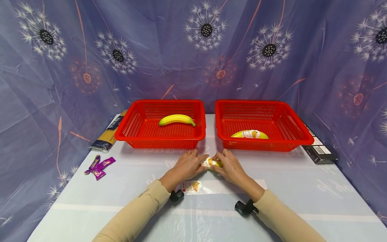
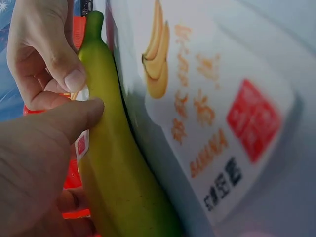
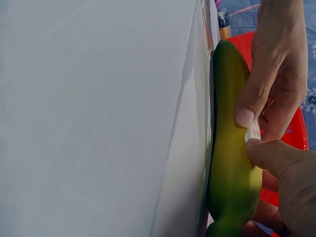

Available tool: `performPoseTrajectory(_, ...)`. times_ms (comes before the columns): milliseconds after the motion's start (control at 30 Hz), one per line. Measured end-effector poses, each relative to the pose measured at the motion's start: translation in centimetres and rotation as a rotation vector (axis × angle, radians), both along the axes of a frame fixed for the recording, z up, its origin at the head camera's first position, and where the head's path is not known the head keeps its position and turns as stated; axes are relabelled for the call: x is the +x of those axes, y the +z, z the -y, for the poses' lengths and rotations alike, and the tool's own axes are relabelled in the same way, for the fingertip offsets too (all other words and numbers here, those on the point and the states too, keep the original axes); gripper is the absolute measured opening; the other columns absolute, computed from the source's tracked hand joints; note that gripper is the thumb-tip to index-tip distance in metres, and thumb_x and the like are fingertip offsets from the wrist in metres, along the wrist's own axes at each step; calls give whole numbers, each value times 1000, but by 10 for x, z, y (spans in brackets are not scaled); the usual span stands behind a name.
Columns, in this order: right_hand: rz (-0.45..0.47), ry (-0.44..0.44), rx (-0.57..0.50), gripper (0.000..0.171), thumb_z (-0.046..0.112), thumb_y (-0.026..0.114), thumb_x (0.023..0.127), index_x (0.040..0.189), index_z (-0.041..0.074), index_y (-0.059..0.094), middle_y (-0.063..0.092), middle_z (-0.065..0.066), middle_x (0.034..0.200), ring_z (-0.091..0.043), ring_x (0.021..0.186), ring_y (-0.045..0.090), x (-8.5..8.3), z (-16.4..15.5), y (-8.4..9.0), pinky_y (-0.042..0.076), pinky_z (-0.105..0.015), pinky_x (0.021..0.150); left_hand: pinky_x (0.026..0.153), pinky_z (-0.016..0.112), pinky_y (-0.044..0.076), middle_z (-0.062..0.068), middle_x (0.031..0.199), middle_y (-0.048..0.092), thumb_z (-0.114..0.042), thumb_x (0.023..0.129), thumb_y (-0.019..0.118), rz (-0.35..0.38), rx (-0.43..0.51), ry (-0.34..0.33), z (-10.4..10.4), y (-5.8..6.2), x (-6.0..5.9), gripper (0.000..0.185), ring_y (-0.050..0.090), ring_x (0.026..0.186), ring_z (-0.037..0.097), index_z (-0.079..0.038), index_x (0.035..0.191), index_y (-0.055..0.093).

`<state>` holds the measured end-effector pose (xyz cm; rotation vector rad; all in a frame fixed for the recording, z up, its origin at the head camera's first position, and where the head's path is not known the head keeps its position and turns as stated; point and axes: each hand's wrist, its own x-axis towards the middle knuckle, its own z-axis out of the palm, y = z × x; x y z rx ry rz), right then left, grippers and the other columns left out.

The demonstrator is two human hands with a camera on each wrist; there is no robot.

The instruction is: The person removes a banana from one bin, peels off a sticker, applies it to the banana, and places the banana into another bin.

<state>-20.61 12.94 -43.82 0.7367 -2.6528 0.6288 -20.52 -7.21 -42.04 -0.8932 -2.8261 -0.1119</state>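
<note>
Yellow banana (image 2: 113,153) on the surface (image 1: 196,222), labelling apparently underway.
Our left hand (image 1: 187,164) and right hand (image 1: 230,166) grip it; one labelled banana (image 1: 249,134) in the right basket (image 1: 269,144) looks done, one plain banana (image 1: 177,119) in the left basket (image 1: 160,143) pending.

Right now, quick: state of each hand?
Left hand: holding the banana, at its label.
Right hand: also holding that banana, at the label.

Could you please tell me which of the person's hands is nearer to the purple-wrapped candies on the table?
The left hand: it is to the right of the purple-wrapped candies, while the right hand is farther away on that same side.
</note>
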Motion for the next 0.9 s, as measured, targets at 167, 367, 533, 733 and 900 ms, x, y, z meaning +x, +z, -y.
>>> performPoseTrajectory(167, 6, -2, 0, 28, 28, 79, 74, 95, 15, 65, 36, 4, 73, -9, 68, 31, -1, -1, -1, 24, -22, 60, 77, 40, 52, 14, 107, 61, -43, 89, 60, 0, -38, 6, -2, 1, -1, 47, 62, 92, 28, -28, 133, 54)
performPoseTrajectory(367, 3, 2, -11, 28, 27, 80, 73, 95, 16, 65, 37, 4, 73, -9, 68, 31, -1, 0, -1, 24, -22, 61, 78, 36, 50, 8, 98, 60, -39, 87, 64, -31, 30, -21, 6, -3, 1, 41, 60, 90, 23, -14, 119, 61)
performPoseTrajectory(533, 1, -1, -21, 29, 26, 81, 72, 94, 16, 65, 38, 4, 73, -9, 68, 32, -1, 1, 0, 25, -22, 61, 90, 39, 49, 8, 102, 61, -31, 87, 66, 14, 139, -41, 15, -3, 4, 40, 61, 100, 27, -6, 119, 61)
performPoseTrajectory(733, 2, 0, -23, 28, 26, 80, 72, 94, 16, 65, 38, 4, 73, -9, 68, 32, 0, 1, -1, 25, -22, 61, 103, 46, 42, 16, 118, 61, -28, 89, 64, 67, 185, -28, 18, -3, 5, 45, 56, 117, 34, -4, 126, 57)
performPoseTrajectory(900, 19, -6, -34, 27, 26, 80, 73, 94, 17, 65, 38, 4, 73, -9, 68, 33, 0, 0, -1, 25, -22, 61, 93, 46, 48, 16, 117, 62, -27, 88, 65, 68, 208, -20, 18, -4, 6, 42, 59, 112, 31, -7, 125, 59)
